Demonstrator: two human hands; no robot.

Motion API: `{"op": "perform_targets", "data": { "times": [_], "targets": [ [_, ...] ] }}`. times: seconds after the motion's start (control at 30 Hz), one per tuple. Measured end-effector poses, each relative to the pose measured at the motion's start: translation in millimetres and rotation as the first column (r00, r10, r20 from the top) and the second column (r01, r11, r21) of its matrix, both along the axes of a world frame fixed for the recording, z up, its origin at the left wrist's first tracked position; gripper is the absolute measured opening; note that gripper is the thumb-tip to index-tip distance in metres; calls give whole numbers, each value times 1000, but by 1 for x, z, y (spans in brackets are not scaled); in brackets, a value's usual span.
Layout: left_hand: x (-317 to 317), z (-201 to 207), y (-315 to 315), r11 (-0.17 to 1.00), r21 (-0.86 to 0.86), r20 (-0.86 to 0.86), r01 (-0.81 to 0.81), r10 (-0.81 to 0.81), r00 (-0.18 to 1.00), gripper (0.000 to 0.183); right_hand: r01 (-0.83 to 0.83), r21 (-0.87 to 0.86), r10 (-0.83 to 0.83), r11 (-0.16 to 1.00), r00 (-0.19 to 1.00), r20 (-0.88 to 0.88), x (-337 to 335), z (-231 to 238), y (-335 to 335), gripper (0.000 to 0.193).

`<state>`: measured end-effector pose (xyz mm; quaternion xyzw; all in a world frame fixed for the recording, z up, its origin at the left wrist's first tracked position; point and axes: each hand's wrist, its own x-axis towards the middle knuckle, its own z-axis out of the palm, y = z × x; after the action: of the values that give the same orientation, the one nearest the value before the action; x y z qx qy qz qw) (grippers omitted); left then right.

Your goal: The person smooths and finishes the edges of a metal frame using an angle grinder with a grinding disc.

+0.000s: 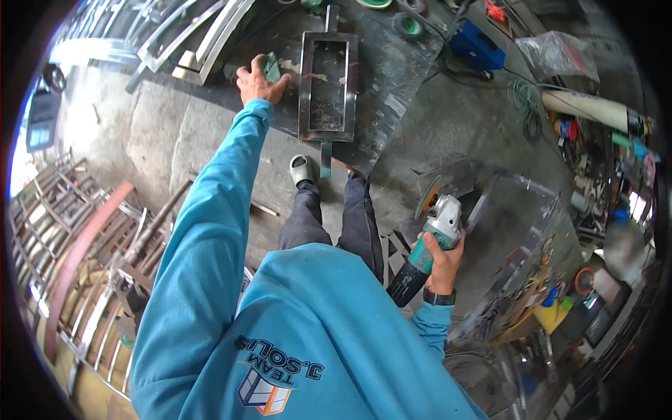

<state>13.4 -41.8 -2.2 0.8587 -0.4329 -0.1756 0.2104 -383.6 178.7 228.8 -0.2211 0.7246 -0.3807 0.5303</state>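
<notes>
My left hand [258,84] reaches over the workbench, thumb and index finger around a small green angular piece [271,68]; its exact kind is unclear. Just to the right lies a rectangular metal frame [306,98], dark and partly shiny, with a short square tube at each end, the near one jutting past the bench edge. Low on my right side, my right hand [445,262] is wrapped around the teal and black body of an angle grinder [421,253]. The grinder's silver head points up and away from me, and its orange-brown disc [427,197] touches nothing I can see.
The dark metal workbench [392,77] carries light metal profiles [213,42] at the left and a green-centred roll [407,26]. A blue machine [476,47] with cables stands beyond its right side. Metal grilles [70,231] lean at left; a bare metal frame [518,183] stands at right.
</notes>
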Motion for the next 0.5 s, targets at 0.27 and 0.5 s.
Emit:
{"op": "perform_targets", "data": {
  "times": [0.27,0.5],
  "targets": [
    [48,-3,40,933,74,-931,-352,191,312,56,217,-154,-199,964,972,128,9,10,13,69],
    [-12,96,138,834,447,-825,-324,243,-511,57,255,-56,-152,965,723,673,6,-23,6,55]
  ]
}}
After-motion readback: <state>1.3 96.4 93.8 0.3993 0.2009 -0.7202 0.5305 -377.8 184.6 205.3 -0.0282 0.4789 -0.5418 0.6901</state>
